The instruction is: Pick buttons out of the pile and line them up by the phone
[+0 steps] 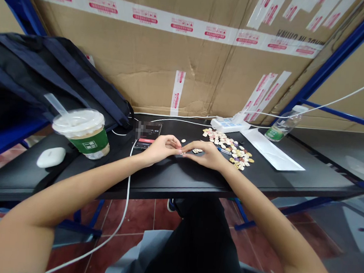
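My left hand (162, 148) and my right hand (208, 154) meet over the black table, thumbs and fingertips pinched together. Between the fingertips shows a small pale button (183, 153), mostly covered by the fingers. One loose button (183, 140) lies just beyond the hands. A few more buttons (197, 151) are under the arch of my right hand. To the right of that hand spreads a heap of many small printed buttons (219, 137), cream, yellow and pinkish. A pen-like thing with a blue part (224, 150) lies partly among them.
A phone (149, 131) with a cable lies behind my left hand. Further left are a lidded drink cup (90, 140), a white earbud case (51, 157) and a backpack (58, 74). To the right are a power strip (229, 125), a white packet (271, 150) and a bottle (284, 125).
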{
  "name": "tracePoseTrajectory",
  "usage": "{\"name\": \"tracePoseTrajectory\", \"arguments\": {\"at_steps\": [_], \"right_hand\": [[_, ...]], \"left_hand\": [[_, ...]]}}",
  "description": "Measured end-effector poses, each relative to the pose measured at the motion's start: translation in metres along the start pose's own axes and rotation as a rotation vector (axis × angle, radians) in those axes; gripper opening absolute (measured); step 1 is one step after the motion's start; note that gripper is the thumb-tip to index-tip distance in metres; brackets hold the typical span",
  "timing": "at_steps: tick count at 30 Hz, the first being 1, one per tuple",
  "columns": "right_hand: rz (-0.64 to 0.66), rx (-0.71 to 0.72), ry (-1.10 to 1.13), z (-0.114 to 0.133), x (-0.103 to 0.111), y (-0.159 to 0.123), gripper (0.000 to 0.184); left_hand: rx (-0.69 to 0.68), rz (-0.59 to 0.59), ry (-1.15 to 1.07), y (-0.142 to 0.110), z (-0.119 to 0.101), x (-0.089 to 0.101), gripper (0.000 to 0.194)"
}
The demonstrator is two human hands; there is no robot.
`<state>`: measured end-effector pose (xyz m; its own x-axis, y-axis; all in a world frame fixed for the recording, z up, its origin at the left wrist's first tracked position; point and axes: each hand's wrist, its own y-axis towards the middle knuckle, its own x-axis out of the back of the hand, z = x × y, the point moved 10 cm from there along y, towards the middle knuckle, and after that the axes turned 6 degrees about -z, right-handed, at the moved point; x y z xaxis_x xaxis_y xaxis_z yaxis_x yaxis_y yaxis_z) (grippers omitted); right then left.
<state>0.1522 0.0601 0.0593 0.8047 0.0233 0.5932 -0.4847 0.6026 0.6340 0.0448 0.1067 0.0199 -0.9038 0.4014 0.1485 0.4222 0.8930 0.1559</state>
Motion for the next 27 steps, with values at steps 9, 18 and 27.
{"name": "tracePoseTrajectory", "arguments": {"at_steps": [9,18,27], "right_hand": [[0.096,0.049,-0.256,-0.002,-0.002,-0.001,0.011],[0.041,-0.027,-0.545,-0.02,0.009,0.006,0.022],[0.103,-0.056,-0.586,-0.032,-0.02,0.021,0.015]], "left_hand": [[-0.382,-0.09,0.84,0.0,-0.024,0.013,0.02],[-0.447,-0.006,1.269,0.0,-0.016,0.002,0.025],[-0.334,0.008,0.743,-0.003,-0.018,-0.001,0.011]]}}
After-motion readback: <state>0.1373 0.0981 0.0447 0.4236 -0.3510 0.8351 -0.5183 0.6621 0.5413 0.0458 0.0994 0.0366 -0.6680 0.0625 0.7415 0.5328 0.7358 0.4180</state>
